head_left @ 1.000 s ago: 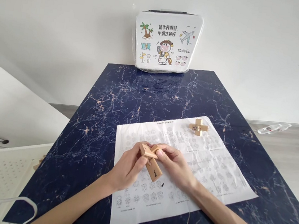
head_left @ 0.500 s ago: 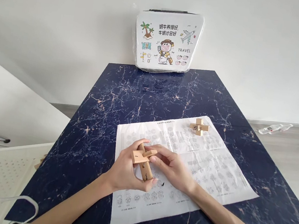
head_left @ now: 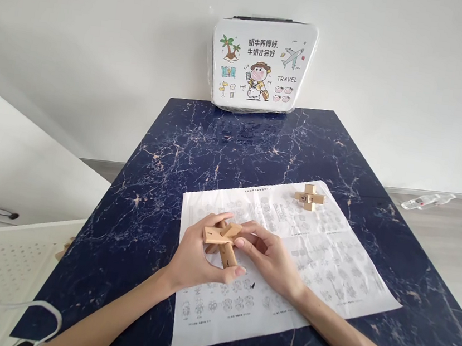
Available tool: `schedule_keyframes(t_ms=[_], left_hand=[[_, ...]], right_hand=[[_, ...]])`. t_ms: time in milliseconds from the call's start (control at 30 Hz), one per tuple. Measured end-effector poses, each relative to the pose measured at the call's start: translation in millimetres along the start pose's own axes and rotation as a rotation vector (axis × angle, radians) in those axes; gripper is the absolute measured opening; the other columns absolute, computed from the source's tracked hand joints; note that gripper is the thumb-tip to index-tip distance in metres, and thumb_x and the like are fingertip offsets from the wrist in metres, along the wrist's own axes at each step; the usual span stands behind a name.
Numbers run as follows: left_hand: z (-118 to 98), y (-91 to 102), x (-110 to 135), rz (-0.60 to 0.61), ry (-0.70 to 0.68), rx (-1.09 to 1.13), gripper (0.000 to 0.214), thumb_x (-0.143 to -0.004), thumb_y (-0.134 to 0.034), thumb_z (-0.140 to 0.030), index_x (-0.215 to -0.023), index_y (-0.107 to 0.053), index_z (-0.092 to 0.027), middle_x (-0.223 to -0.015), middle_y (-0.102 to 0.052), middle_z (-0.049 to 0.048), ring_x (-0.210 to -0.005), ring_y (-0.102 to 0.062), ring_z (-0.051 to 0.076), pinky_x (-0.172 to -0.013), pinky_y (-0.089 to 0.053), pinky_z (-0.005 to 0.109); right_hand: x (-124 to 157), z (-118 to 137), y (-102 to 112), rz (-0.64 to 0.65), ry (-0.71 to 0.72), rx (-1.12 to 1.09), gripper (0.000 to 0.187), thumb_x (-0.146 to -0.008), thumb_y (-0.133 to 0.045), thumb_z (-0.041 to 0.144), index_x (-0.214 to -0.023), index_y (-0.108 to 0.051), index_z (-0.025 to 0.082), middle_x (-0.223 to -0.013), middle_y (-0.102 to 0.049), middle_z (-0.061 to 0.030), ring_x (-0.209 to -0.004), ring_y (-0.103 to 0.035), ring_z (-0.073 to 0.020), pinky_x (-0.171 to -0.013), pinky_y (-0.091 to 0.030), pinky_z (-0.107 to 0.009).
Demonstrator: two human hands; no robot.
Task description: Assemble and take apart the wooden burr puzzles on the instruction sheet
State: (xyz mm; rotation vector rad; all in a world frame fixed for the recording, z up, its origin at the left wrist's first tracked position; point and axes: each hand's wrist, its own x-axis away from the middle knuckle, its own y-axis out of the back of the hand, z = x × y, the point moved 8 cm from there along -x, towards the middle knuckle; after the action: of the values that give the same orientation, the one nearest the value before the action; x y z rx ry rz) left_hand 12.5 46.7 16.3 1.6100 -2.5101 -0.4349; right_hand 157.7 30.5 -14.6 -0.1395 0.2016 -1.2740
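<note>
Between my two hands is a wooden interlocking puzzle (head_left: 223, 238) made of crossed bars, with dark marks inked on some faces. My left hand (head_left: 196, 253) grips one bar end to end, thumb at the near end and fingers at the far end. My right hand (head_left: 273, 257) pinches the right side of the crossing bars with thumb and fingers; part of the wood there is hidden. Under the hands lies a creased sheet of paper (head_left: 329, 263) printed with small puzzle diagrams. A second wooden cross puzzle (head_left: 309, 198) rests on the sheet's upper right corner.
The sheet lies on a dark blue marbled table (head_left: 191, 151). A white cartoon-printed case (head_left: 265, 65) in clear plastic stands at the far edge. To the left are a white perforated basket (head_left: 5, 257) and a white cable (head_left: 4, 307). A clear plastic object (head_left: 427, 201) lies at the right.
The puzzle has turned slightly in my hands, and a short bar on top now sits more tilted upward. My right fingers have shifted a little along its right side. The view has moved slightly.
</note>
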Motion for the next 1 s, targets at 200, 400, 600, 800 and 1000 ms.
schedule_keyframes(t_ms=[200,400,600,800,1000], left_hand=[[9,4.6,6,-0.072,0.008,0.091,0.112,-0.07,-0.096,-0.041,-0.164,-0.036,-0.029,-0.127,-0.071,0.0101,-0.101,-0.074,0.029,-0.087,-0.061,0.042],[4,6.0,6,-0.08,-0.058,0.167,0.102,-0.069,-0.096,-0.037,-0.156,-0.043,-0.027,-0.131,-0.073,0.0131,-0.114,-0.073,0.033,-0.096,-0.06,0.046],[1,5.4,5,-0.057,-0.108,0.252,0.098,-0.071,-0.095,-0.032,-0.155,-0.045,-0.03,-0.131,-0.071,0.0115,-0.115,-0.072,0.032,-0.09,-0.063,0.041],[-6,0.5,7,0.076,-0.19,0.39,0.104,-0.074,-0.096,-0.032,-0.161,-0.038,-0.036,-0.135,-0.067,0.0117,-0.089,-0.078,0.025,-0.075,-0.066,0.037],[-8,4.5,5,0.077,-0.26,0.318,0.106,-0.071,-0.098,-0.04,-0.16,-0.042,-0.031,-0.13,-0.071,0.012,-0.109,-0.074,0.033,-0.09,-0.063,0.043]], right_hand=[[0,-1,6,-0.052,0.012,0.144,0.019,-0.103,-0.074,0.045,-0.111,-0.075,0.028,-0.108,-0.067,-0.0044,-0.093,-0.074,-0.0192,-0.085,-0.066,-0.038],[2,-6,0,-0.025,-0.001,0.098,0.021,-0.099,-0.078,0.046,-0.1,-0.072,0.027,-0.101,-0.067,-0.0017,-0.087,-0.075,-0.0188,-0.08,-0.065,-0.035],[0,-8,-12,0.114,-0.104,-0.118,0.025,-0.101,-0.076,0.048,-0.104,-0.065,0.026,-0.093,-0.077,-0.0001,-0.085,-0.077,-0.0187,-0.082,-0.065,-0.037],[1,-9,-15,0.196,-0.171,-0.293,0.029,-0.102,-0.076,0.046,-0.094,-0.063,0.022,-0.082,-0.072,0.0023,-0.068,-0.068,-0.013,-0.072,-0.057,-0.03],[5,-13,-19,0.27,-0.224,-0.41,0.025,-0.102,-0.078,0.041,-0.095,-0.066,0.021,-0.083,-0.07,0.0015,-0.066,-0.063,-0.0109,-0.065,-0.05,-0.026]])
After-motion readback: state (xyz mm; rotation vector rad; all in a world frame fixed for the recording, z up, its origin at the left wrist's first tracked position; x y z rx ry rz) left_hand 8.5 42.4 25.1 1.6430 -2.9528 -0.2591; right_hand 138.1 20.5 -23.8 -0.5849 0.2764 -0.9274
